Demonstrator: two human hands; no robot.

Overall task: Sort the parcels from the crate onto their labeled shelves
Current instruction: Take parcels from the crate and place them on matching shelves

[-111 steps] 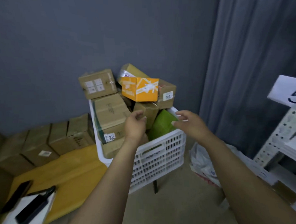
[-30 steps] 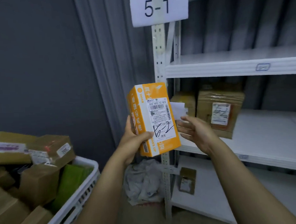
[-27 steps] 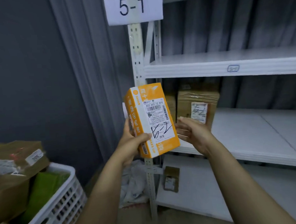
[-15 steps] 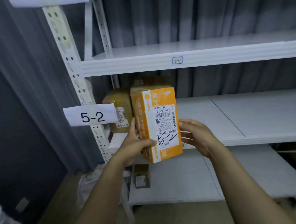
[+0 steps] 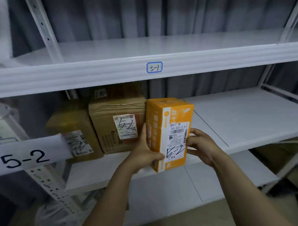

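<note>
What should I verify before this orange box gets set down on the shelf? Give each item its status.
1. Orange box label reads 5-2: ok.
2. Level matches: 5-2 sign on the post, and the brown box there is also marked 5-2: ok.
3. Grip: left hand and right hand hold opposite sides: ok.
4. Bare shelf to the orange box's right: ok.
5. Orange box bottom resting on the shelf: cannot tell.
6. Clearance from the brown box: cannot tell.
</note>
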